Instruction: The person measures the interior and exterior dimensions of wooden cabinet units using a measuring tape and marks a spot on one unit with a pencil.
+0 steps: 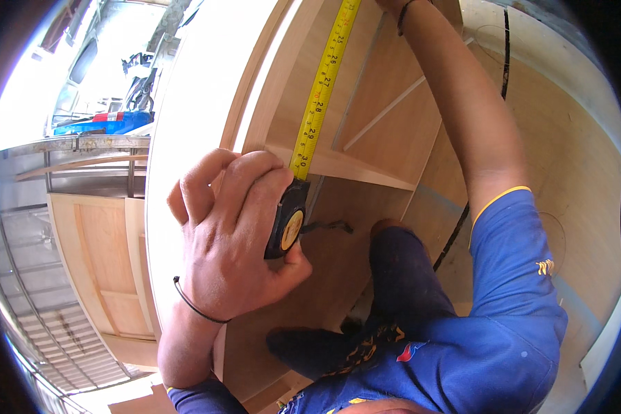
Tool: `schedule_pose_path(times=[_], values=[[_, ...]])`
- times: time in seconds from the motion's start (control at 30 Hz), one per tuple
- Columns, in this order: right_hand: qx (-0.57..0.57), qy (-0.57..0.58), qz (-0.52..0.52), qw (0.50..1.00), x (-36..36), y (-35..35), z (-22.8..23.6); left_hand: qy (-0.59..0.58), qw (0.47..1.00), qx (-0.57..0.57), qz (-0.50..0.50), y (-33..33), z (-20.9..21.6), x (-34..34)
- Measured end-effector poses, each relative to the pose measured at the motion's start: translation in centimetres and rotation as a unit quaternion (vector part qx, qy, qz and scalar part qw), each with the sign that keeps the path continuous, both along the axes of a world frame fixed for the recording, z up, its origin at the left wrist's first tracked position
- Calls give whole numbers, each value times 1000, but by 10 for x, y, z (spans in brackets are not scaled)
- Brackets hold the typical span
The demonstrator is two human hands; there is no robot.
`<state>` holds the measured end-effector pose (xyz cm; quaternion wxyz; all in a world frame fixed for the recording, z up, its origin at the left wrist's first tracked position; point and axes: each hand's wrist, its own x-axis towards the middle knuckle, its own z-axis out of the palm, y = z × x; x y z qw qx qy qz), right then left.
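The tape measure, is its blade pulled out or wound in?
Pulled out. The yellow blade runs from the black case in the left hand up along the wooden cabinet past the picture's top edge.

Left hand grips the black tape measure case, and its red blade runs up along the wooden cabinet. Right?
Not quite: the blade is yellow, not red, as the head view shows. The left hand does grip the black case, and the blade runs up along the wooden cabinet.

A carpentry workshop: bare plywood cabinets [110,262] (unfinished) and metal racks [55,331].
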<state>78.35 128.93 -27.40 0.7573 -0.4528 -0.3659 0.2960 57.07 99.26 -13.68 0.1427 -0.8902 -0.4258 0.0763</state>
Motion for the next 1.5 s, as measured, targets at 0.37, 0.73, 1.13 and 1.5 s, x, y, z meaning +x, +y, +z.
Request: schedule_pose_path(times=[0.37, 0.73, 1.13, 1.5], values=[[-13, 191, 72, 979, -8, -3, 8, -22, 1000, -1, 1, -1, 3, -7], [-23, 250, 111, 961, 10, -9, 22, -66, 997, -1, -28, 4, 1, -5], [12, 232, 57, 971, 16, -8, 31, -90, 995, 12, -45, 5, 4, -4], [13, 237, 33, 971, 22, -7, 29, -81, 995, 15, -58, 7, -4, -4]])
